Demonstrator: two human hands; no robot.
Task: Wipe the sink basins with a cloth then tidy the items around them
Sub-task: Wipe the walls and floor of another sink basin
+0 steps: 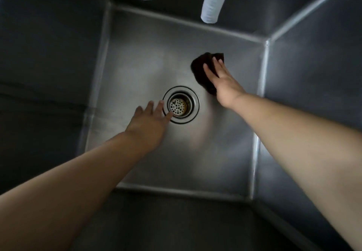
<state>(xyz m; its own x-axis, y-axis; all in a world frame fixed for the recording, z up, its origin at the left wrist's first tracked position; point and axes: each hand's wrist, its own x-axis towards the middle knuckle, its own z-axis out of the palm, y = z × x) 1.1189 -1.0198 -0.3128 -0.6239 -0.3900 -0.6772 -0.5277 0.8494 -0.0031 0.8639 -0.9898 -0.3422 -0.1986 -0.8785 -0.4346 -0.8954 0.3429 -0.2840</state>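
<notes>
Left hand [148, 122] rests flat, grip released, on the sink basin [137, 58] floor just left of the drain [178, 104], probably bracing. We're mid-wipe: up and right of the drain, the right hand [221, 80] presses the dark cloth [201, 66] down with straight fingers, not clenched. Next sweep likely needs the far corners, with two white hoses [212, 0] dangling above in the way.

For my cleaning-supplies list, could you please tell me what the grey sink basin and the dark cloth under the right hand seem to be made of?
The grey sink basin looks like brushed stainless steel: soft streaky reflections, welded corner seams. The dark cloth looks like soft woven or microfibre fabric, matte and crumpled; the exact fibre cannot be told.
</notes>
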